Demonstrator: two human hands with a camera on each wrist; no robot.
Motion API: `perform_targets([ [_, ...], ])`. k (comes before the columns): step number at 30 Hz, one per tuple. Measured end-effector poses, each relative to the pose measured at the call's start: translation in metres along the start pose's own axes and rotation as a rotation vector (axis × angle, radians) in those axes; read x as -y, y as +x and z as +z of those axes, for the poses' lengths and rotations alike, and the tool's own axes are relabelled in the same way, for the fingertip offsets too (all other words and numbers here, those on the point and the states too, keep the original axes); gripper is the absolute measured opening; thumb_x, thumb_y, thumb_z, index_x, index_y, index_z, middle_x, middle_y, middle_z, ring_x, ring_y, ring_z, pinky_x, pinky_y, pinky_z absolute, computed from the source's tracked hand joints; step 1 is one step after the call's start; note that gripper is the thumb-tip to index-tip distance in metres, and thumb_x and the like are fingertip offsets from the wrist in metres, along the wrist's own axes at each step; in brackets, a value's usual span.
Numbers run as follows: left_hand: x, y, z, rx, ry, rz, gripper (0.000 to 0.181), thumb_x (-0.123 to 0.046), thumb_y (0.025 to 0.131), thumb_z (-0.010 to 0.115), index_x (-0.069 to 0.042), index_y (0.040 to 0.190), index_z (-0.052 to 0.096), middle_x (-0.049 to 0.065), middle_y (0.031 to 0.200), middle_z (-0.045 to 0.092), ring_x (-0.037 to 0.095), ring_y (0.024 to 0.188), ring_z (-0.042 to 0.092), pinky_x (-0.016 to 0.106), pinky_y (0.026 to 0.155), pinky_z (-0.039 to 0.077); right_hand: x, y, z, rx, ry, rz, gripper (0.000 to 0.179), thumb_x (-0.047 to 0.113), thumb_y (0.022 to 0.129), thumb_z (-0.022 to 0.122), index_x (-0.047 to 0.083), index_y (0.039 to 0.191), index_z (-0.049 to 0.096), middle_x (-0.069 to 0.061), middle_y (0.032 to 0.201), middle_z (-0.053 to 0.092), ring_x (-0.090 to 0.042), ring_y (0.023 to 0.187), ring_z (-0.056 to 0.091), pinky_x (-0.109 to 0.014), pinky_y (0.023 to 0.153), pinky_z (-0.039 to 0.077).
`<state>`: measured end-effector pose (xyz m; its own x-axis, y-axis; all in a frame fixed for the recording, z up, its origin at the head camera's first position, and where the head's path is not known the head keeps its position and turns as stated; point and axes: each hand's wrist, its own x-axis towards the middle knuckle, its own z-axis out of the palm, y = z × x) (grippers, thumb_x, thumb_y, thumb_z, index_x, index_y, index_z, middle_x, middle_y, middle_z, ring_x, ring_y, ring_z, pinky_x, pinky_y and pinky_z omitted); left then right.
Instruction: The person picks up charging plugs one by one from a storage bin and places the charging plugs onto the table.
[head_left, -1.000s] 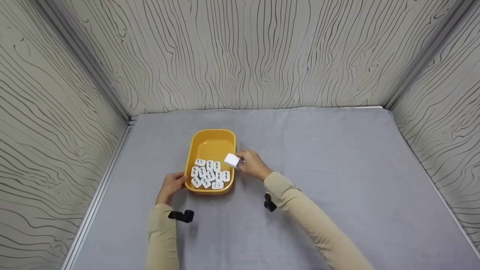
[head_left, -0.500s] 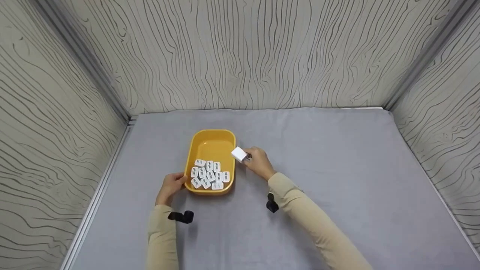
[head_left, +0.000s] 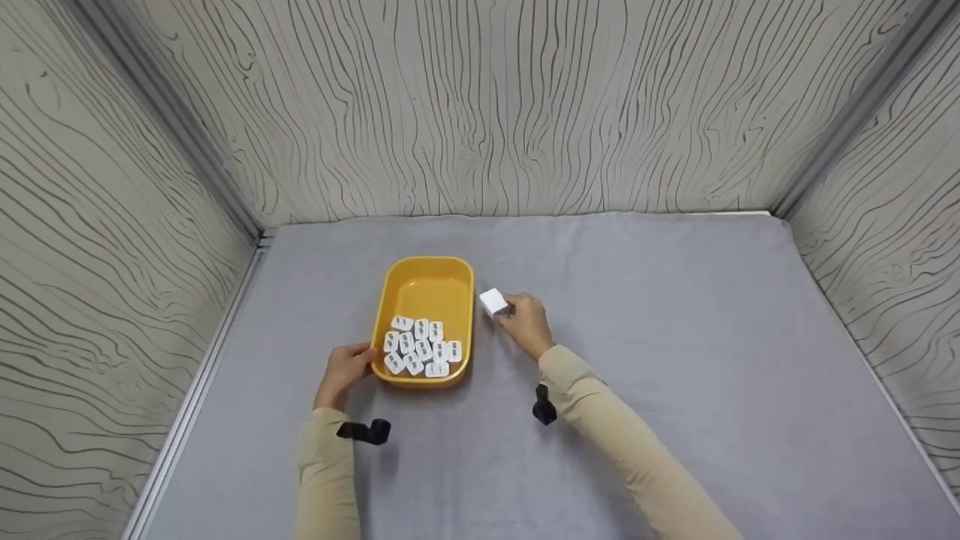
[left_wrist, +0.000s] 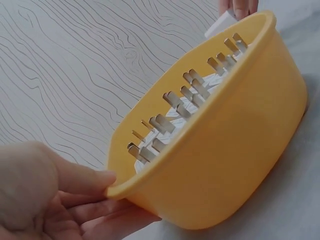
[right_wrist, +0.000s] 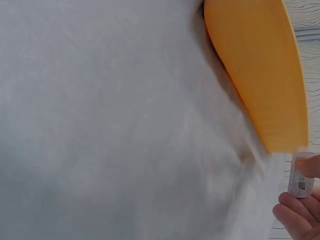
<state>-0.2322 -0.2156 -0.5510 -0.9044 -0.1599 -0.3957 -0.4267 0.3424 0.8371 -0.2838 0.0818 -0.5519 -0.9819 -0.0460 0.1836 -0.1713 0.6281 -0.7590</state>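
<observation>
A yellow plastic basin (head_left: 429, 296) stands left of the middle of the table. In its near half lie several white plug adapters (head_left: 422, 349), and the left wrist view shows their metal prongs (left_wrist: 172, 100) pointing up. My left hand (head_left: 345, 371) grips the basin's near left corner, thumb at the rim and fingers under it outside. Just beyond the basin's right rim, my right hand (head_left: 527, 324) pinches one more white plug adapter (head_left: 493, 301) between thumb and fingers. Small print shows on that adapter's side (right_wrist: 301, 182) in the right wrist view.
Grey cloth (head_left: 675, 337) covers the table. Wood-pattern panels (head_left: 480, 112) close off the back and both sides. A black wrist camera (head_left: 375, 431) sits at the left sleeve, and another camera (head_left: 544, 405) at the right.
My right hand has moved right with the plug adapter, from over the basin's right rim to just outside it. My left hand keeps its grip on the basin corner.
</observation>
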Motion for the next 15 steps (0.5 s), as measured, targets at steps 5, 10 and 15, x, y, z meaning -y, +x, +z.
perform_targets([
  [5,-0.001,-0.001,-0.002,-0.006,0.011,0.0,0.034,-0.008,0.097,0.049,0.01,0.124,0.059,0.024,0.115,0.066,0.011,0.081,0.06,0.022,0.073,0.054,-0.003,0.0,0.009,-0.001,-0.001,0.06,0.026,-0.001,0.078,0.074,-0.004,0.103,0.072,-0.019,0.093,0.073,-0.028,0.086,0.065,-0.04,0.079,0.054],
  [10,-0.003,-0.003,-0.001,0.014,0.019,0.029,0.033,-0.007,0.097,0.049,0.011,0.123,0.059,0.026,0.115,0.066,0.011,0.081,0.06,0.022,0.073,0.054,-0.005,0.001,0.014,-0.028,-0.007,0.097,0.023,0.0,0.078,0.074,-0.004,0.101,0.073,-0.018,0.093,0.074,-0.027,0.086,0.065,-0.04,0.08,0.053],
  [15,-0.003,-0.003,0.0,0.014,0.029,0.068,0.034,-0.007,0.098,0.049,0.014,0.125,0.056,0.029,0.12,0.064,0.01,0.082,0.063,0.02,0.072,0.054,-0.007,0.002,0.017,-0.058,-0.037,0.11,0.018,0.003,0.078,0.076,-0.005,0.094,0.073,-0.018,0.085,0.072,-0.023,0.076,0.061,-0.034,0.069,0.05],
])
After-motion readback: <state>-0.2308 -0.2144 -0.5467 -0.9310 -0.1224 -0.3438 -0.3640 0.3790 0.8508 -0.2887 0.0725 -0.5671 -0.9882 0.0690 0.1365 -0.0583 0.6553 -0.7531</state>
